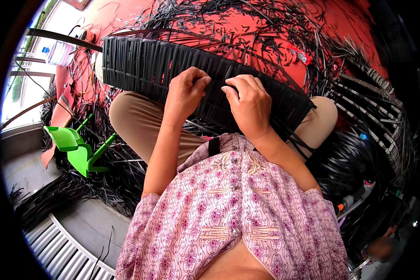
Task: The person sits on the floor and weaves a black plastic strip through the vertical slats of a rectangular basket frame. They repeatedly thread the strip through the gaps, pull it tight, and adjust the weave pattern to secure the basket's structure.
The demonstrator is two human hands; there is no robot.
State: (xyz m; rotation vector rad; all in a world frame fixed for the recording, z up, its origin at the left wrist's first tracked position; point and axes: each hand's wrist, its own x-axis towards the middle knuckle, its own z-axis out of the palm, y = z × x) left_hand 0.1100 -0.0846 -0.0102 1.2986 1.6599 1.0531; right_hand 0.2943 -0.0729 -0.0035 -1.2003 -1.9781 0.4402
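A long black panel woven from flat plastic strips lies across my lap, running from upper left to lower right over both knees. My left hand is over its middle, fingers curled and thumb pressed toward the index finger. Just to the right, my right hand is bent in a pinch over the same weave, thumb and fingertips close together. A small gap parts the two hands. Whatever sits in either pinch is dark against the dark strips and cannot be made out.
Cut black strips litter the red floor mat. A green plastic object with a handle lies at left, near a white slatted piece. Frames wrapped with strips stand at right, beside a heap of black strips.
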